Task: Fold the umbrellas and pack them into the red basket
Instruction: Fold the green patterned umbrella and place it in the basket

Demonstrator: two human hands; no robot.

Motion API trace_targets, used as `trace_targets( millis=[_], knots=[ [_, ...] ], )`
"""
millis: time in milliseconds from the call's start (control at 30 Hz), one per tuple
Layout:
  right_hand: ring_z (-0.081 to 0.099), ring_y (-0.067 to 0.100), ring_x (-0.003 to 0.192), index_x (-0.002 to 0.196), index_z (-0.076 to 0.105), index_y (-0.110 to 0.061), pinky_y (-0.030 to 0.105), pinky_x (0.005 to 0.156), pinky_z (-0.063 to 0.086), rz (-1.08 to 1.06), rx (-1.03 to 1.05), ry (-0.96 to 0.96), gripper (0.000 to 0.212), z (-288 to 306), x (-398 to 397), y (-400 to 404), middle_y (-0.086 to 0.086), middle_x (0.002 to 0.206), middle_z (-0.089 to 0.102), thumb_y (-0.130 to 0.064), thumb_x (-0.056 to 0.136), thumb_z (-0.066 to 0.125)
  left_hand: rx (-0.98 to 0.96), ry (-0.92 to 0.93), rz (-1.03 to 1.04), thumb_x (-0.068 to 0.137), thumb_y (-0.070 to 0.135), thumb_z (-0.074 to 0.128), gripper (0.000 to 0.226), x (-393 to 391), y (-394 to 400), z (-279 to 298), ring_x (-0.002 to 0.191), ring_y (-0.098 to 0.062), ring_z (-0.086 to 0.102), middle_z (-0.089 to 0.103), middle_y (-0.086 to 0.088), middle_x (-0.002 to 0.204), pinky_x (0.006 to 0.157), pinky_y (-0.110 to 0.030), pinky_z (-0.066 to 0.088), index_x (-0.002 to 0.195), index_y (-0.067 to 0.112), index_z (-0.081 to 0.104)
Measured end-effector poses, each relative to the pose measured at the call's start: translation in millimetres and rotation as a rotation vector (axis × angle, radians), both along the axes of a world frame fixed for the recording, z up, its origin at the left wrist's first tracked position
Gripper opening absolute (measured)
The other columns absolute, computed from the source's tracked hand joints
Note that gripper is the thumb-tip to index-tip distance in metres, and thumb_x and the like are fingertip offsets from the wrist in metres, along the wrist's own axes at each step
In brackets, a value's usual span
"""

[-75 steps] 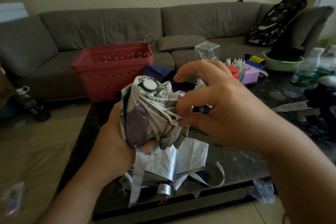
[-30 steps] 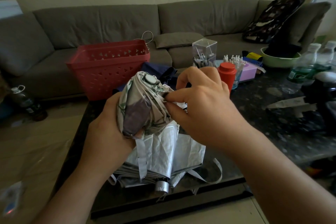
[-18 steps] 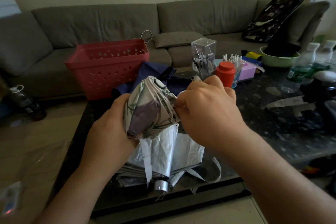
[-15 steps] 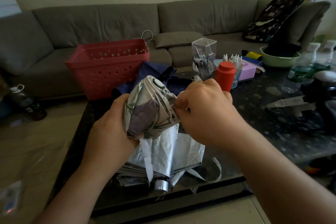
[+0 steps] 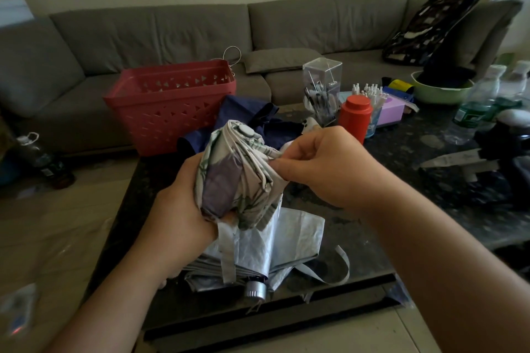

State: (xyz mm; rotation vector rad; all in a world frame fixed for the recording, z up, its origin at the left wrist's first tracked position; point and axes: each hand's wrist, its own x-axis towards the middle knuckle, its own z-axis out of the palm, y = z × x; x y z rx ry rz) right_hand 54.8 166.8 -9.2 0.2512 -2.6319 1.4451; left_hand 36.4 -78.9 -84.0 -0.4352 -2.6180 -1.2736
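Your red basket (image 5: 172, 103) stands at the table's far left corner, nothing visible inside it. The navy umbrella (image 5: 252, 120) and silver umbrella (image 5: 266, 255) lie loose on the table, unfolded. Your left hand (image 5: 180, 218) grips the printed umbrella (image 5: 238, 178); your right hand (image 5: 324, 163) pinches its pleats, mid-fold.
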Motion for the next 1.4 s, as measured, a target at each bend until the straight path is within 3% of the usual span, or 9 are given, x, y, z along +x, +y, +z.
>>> trace_targets(
  millis=[167, 300, 467, 600, 767, 967, 1100, 1267, 1400],
  knots=[
    [0.060, 0.019, 0.062, 0.073, 0.076, -0.016, 0.050, 0.068, 0.060, -0.031, 0.049, -0.040, 0.027, -5, -4, 3, 0.016, 0.075, 0.074, -0.039, 0.087, 0.081, 0.003, -0.075, -0.145, 0.070, 0.022, 0.096, 0.094, -1, 1, -3, 0.114, 0.017, 0.059, 0.057, 0.045, 0.124, 0.085, 0.001, 0.044, 0.139, 0.058, 0.043],
    [0.070, 0.019, 0.068, 0.076, 0.076, -0.023, 0.048, 0.070, 0.062, -0.057, 0.148, 0.013, 0.023, -6, -5, 4, 0.002, 0.073, 0.075, -0.043, 0.088, 0.081, -0.012, -0.083, -0.142, 0.069, 0.022, 0.097, 0.097, -1, 2, -3, 0.111, 0.027, 0.053, 0.052, 0.051, 0.123, 0.082, 0.005, 0.041, 0.136, 0.063, 0.039],
    [0.062, 0.005, 0.094, 0.086, 0.073, -0.042, 0.019, 0.085, 0.049, 0.013, 0.142, 0.332, 0.013, 4, 6, 3, -0.015, 0.094, 0.062, -0.031, 0.088, 0.079, 0.047, -0.073, -0.017, 0.071, 0.024, 0.095, 0.096, 2, 2, 2, 0.100, 0.028, 0.055, 0.058, 0.048, 0.113, 0.073, -0.002, 0.042, 0.139, 0.060, 0.039],
    [0.052, 0.012, 0.103, 0.097, 0.078, -0.047, 0.027, 0.090, 0.042, 0.142, 0.233, 0.365, 0.011, 4, 11, 1, -0.016, 0.097, 0.055, -0.040, 0.089, 0.073, 0.069, -0.069, 0.003, 0.071, 0.021, 0.095, 0.095, 3, 1, 5, 0.093, 0.031, 0.054, 0.053, 0.057, 0.105, 0.074, -0.007, 0.043, 0.137, 0.060, 0.039],
    [0.044, 0.017, 0.104, 0.105, 0.074, -0.051, 0.039, 0.092, 0.042, 0.086, 0.395, 0.358, 0.020, 1, 10, 2, -0.018, 0.099, 0.049, -0.037, 0.092, 0.069, 0.011, -0.062, 0.006, 0.072, 0.018, 0.095, 0.098, 4, 2, 8, 0.088, 0.039, 0.047, 0.044, 0.066, 0.098, 0.064, 0.007, 0.039, 0.141, 0.055, 0.037],
    [0.040, 0.018, 0.112, 0.126, 0.063, -0.052, 0.048, 0.099, 0.042, 0.052, 0.587, 0.240, 0.034, 4, 13, -3, -0.013, 0.108, 0.048, -0.048, 0.092, 0.064, -0.011, -0.024, 0.022, 0.071, 0.015, 0.095, 0.097, 7, 1, 5, 0.089, 0.034, 0.052, 0.060, 0.040, 0.104, 0.064, 0.005, 0.042, 0.143, 0.054, 0.040],
    [0.047, 0.018, 0.109, 0.122, 0.062, -0.057, 0.043, 0.097, 0.048, 0.192, 0.408, 0.144, 0.044, 11, 14, -1, -0.011, 0.107, 0.050, -0.031, 0.089, 0.071, -0.067, 0.028, 0.009, 0.071, 0.016, 0.095, 0.098, 6, 0, 6, 0.087, 0.034, 0.051, 0.056, 0.046, 0.095, 0.067, 0.005, 0.040, 0.144, 0.053, 0.040],
    [0.036, 0.019, 0.112, 0.116, 0.061, -0.056, 0.052, 0.098, 0.039, 0.123, 0.767, 0.247, 0.028, 11, 17, -1, -0.013, 0.106, 0.039, -0.045, 0.091, 0.066, -0.109, 0.020, -0.024, 0.068, 0.015, 0.097, 0.103, 6, -3, 4, 0.092, 0.031, 0.054, 0.059, 0.048, 0.098, 0.070, 0.005, 0.040, 0.135, 0.065, 0.038],
    [0.033, 0.012, 0.110, 0.100, 0.071, -0.050, 0.054, 0.101, 0.038, 0.193, 0.718, 0.266, 0.012, 12, 15, 5, -0.017, 0.104, 0.042, -0.051, 0.089, 0.074, -0.122, -0.005, -0.022, 0.069, 0.018, 0.096, 0.099, 5, -4, 2, 0.096, 0.018, 0.062, 0.067, 0.033, 0.103, 0.068, -0.002, 0.047, 0.135, 0.065, 0.040]
  ],
)
